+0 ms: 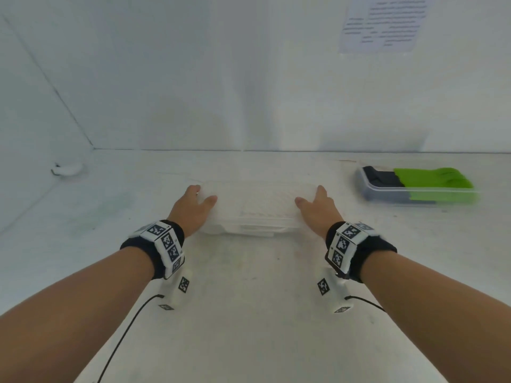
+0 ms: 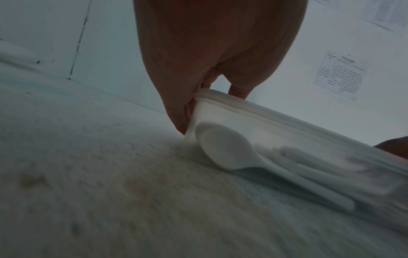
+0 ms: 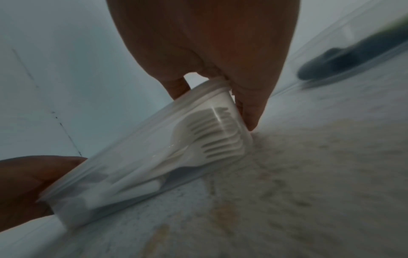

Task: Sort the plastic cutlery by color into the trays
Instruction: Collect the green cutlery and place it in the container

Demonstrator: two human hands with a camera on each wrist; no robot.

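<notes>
A clear plastic tray (image 1: 257,214) with white cutlery in it sits on the white table in front of me. My left hand (image 1: 203,194) grips its left end, thumb over the rim and fingers down the end wall. My right hand (image 1: 309,196) grips the right end the same way. The left wrist view shows a white spoon (image 2: 220,148) through the tray (image 2: 287,129) wall. White forks (image 3: 212,137) show through the tray (image 3: 143,139) in the right wrist view. A second clear tray (image 1: 387,193) at the far right holds green cutlery (image 1: 431,178) and black cutlery (image 1: 381,175).
White walls close off the table at the back and left. A small white object (image 1: 67,170) lies near the back left corner. A printed sheet (image 1: 384,23) hangs on the back wall. Wrist-camera cables trail toward the near edge.
</notes>
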